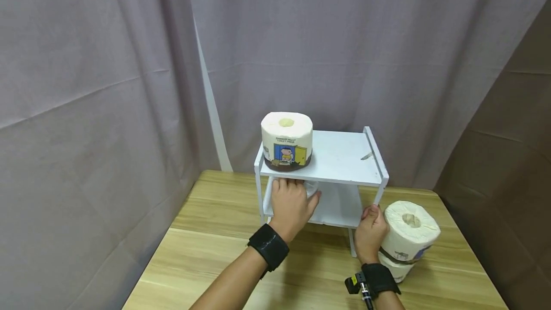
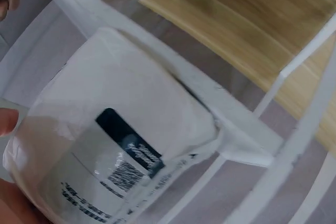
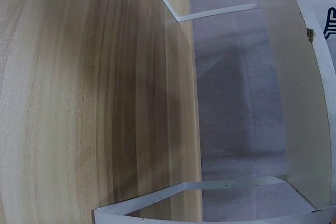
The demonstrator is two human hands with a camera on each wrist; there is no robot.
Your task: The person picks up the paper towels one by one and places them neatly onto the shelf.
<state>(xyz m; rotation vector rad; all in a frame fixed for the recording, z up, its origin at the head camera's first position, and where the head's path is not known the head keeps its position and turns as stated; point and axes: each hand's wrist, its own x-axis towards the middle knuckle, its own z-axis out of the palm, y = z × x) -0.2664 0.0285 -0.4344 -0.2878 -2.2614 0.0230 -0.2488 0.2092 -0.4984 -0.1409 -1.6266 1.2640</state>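
A small white two-tier rack (image 1: 340,157) stands on the wooden table. My left hand (image 1: 292,207) reaches under its top board and holds a white plastic-wrapped pack (image 2: 100,82) on the lower shelf. The thumb lies to the right; the other fingertips are hidden by the board. Printed text, a dark label and a barcode show on the pack. My right hand (image 1: 371,231) grips the rack's right front leg. On the top board's left end stands a wrapped toilet roll (image 1: 287,140) with a cartoon print.
Right of the rack, beside my right hand, are two stacked toilet rolls (image 1: 411,233). Wooden table (image 1: 206,252) shows in front and to the left. Grey curtains (image 1: 301,37) hang behind and at the sides.
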